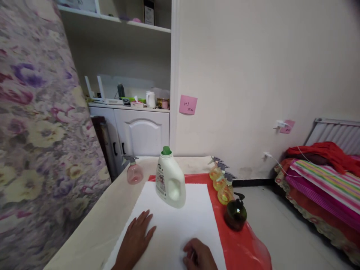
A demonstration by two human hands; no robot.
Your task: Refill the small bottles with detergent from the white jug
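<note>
My left hand (137,236) lies flat and open on a white sheet (180,225) spread over the table, fingers stretched toward a white detergent jug (170,180) with a green cap. My right hand (198,255) rests on the sheet's near edge with its fingers curled under; nothing shows in them. The jug stands upright at the sheet's far end, a short way beyond both hands.
A pink spray bottle (134,171) stands left of the jug. Three yellow spray bottles (222,183) and a dark green one (235,213) line the red cloth (242,243) on the right. Floral curtain at left, white cabinet behind, bed at right.
</note>
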